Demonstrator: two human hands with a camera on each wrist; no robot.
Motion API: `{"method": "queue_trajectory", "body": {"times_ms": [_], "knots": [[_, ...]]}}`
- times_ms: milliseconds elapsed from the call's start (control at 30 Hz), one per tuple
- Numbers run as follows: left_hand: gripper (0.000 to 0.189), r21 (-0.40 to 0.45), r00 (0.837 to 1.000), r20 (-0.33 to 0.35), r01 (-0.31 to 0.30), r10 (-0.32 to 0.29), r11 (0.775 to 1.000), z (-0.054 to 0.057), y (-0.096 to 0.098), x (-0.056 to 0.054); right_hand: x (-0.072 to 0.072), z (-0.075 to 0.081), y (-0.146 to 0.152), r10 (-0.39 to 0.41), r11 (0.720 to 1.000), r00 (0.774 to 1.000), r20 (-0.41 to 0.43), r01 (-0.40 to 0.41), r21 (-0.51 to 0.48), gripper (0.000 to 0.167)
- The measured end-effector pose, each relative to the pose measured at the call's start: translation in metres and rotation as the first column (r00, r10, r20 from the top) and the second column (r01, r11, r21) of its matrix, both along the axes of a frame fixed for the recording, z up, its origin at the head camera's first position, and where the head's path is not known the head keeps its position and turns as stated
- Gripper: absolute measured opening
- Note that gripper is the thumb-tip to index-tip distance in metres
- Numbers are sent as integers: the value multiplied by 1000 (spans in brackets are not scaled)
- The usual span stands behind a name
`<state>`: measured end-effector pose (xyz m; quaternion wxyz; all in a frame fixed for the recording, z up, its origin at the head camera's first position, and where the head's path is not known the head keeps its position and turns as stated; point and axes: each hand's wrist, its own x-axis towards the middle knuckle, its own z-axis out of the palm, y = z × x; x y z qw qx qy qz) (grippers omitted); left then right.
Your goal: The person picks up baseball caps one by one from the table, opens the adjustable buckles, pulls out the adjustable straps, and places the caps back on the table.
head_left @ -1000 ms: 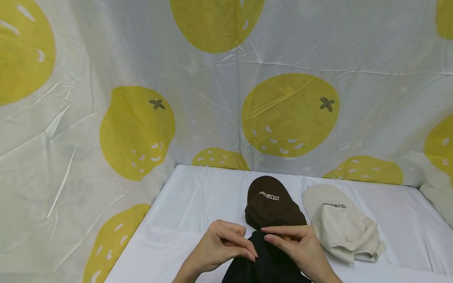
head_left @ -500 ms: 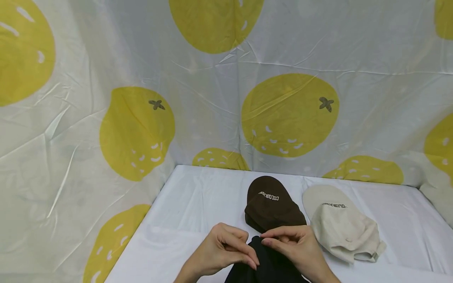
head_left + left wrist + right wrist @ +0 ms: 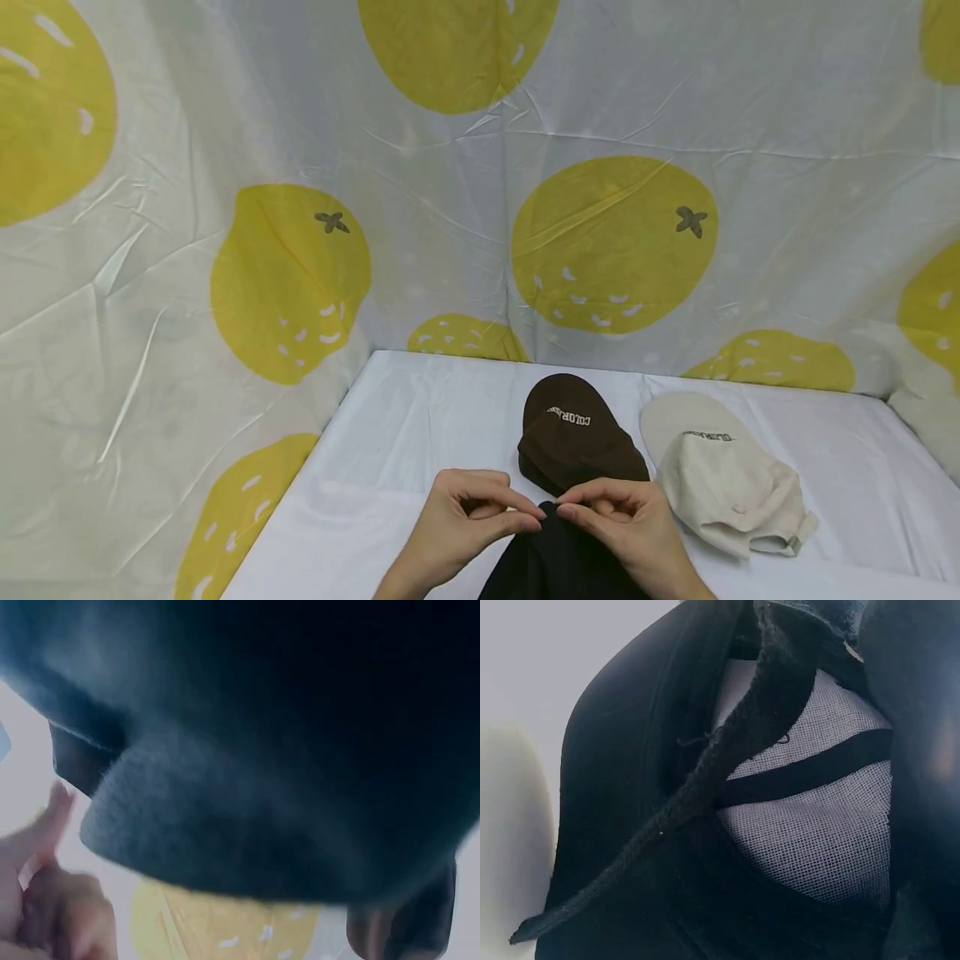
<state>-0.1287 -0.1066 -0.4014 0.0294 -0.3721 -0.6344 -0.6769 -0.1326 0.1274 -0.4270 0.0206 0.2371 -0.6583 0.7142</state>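
Observation:
A black cap (image 3: 562, 562) is held up near the bottom of the head view, where the frame cuts off its lower part. My left hand (image 3: 457, 529) pinches its top edge between thumb and forefinger. Close beside those fingertips, my right hand (image 3: 641, 529) pinches the same edge from the other side. The right wrist view looks into the black cap (image 3: 615, 795), with pale mesh lining (image 3: 817, 847), a dark band across it and a loose narrow strap (image 3: 652, 832). Dark fabric (image 3: 225, 810) fills most of the left wrist view.
Just beyond my hands a brown cap (image 3: 577, 450) with white lettering lies on the white-covered table (image 3: 420, 417). To its right lies a cream cap (image 3: 731, 483). Behind and at the left hangs a pale curtain (image 3: 442, 225) printed with yellow fruit.
My left fingertips have moved up from the black cap's side to its top edge, close to my right fingertips. The cap's top has sunk slightly. The other caps have not moved.

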Motion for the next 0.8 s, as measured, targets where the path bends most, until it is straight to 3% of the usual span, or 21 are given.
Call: {"method": "queue_trajectory", "body": {"times_ms": [67,133,300,600,800], "knots": [[12,8,992,78,-96,95,995,0,0,3,0,-1,0,-2,1000,1000,-12,2,-3,13],[15,-30,973,158,-163,166,986,1,-1,7,0,-2,-1,3,1000,999,-34,-3,-14,14],[23,-134,924,321,-170,206,976,2,-1,18,2,-1,-2,3,999,998,-65,-6,-35,17],[22,-54,923,337,-180,188,982,-1,5,23,5,-2,-2,-44,998,996,-78,41,-39,18],[20,-59,922,334,-187,196,981,-4,5,23,6,-4,-3,-24,997,991,-131,14,-70,21]]}}
